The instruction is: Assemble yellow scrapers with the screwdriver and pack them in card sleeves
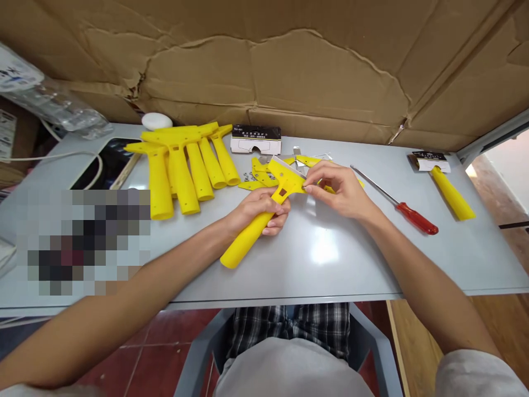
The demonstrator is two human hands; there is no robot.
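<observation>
My left hand (264, 212) is wrapped around the neck of a yellow scraper (248, 237), with its hollow handle tilted down to the left. A pale metal blade (285, 164) shows along the top edge of the scraper's head. At the right end of that head, my right hand (336, 190) pinches a tiny dark metal piece between thumb and forefinger. It looks like a small screw (304, 187), mostly hidden by the fingertips. Behind the hands lie loose yellow plastic plates (262, 175) and several small screws (249, 177), partly covered by the scraper.
Several yellow scraper handles (182, 179) lie piled to the left. A black-and-white box (255, 139) stands at the back. To the right are a red-handled screwdriver (416, 218) and a scraper in a card sleeve (452, 193). A phone (113, 160) and cable lie left; cardboard (264, 71) walls the back.
</observation>
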